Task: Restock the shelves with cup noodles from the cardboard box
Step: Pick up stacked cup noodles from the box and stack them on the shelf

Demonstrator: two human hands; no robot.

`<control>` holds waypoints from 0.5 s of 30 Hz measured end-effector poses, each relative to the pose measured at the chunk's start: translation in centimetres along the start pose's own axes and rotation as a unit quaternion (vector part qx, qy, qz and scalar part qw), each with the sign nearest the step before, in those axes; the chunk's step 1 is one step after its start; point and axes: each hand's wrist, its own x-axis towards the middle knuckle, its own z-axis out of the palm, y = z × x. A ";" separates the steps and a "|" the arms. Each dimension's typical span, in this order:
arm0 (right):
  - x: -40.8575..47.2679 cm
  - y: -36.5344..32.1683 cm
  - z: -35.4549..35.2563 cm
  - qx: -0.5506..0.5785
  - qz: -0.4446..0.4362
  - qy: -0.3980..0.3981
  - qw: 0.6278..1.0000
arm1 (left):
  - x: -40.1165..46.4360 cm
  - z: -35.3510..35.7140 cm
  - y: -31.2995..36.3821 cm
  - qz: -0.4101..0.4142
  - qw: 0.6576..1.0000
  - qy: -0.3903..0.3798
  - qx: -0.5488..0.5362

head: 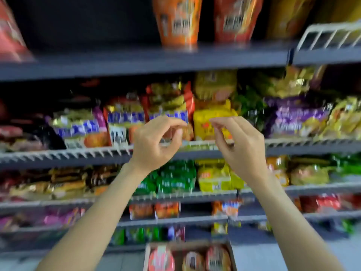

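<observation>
both arms reach up and forward, hands side by side in front of the middle shelf. the left hand point(154, 141) has its fingers loosely curled, thumb and forefinger tips nearly meeting, and holds nothing. the right hand point(241, 147) mirrors it, fingers bent and relaxed, also holding nothing.

the whole view is smeared by motion blur. dark grey shelves point(136, 63) run across it in several tiers, the lower ones edged with pale wire rails point(64, 153). the tier behind the hands is packed with noodle packets point(125, 122) in blue, yellow, purple and gold. tall orange cups point(178, 20) stand on the top shelf. green and yellow packets sit on the tier below the hands.

the cardboard box point(188, 257) lies open on the floor at the bottom centre, between the forearms, with three cup noodles point(161, 260) showing their round lids.

the writing on the packets and lids is too blurred to read.
</observation>
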 end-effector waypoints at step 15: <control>-40.6 -0.5 -0.5 0.012 0.454 -0.455 0.766 | -34.1 9.3 7.3 -0.563 0.719 -0.404 -0.056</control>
